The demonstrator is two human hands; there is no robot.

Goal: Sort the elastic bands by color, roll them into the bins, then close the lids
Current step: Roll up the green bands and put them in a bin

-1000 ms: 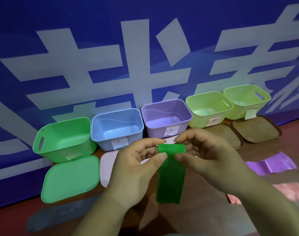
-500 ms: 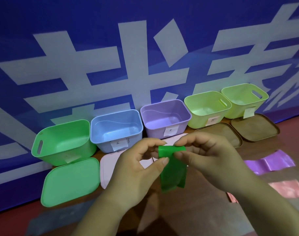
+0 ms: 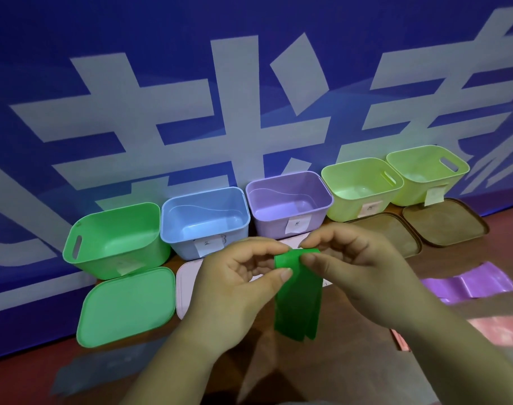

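5 bins (all open) | 1 green band | left hand, right hand: grip pinching it

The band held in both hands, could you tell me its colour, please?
Green; the band shows best in the head view.

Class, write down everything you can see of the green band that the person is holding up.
The green band is a wide, flat strip of thin, smooth, rubbery-looking material, bright green throughout. Its top edge is folded over, pinched by the left hand on one side and the right hand on the other. The rest hangs straight down in two overlapping layers, the lower end loose in front of the table; nothing else visibly touches it.
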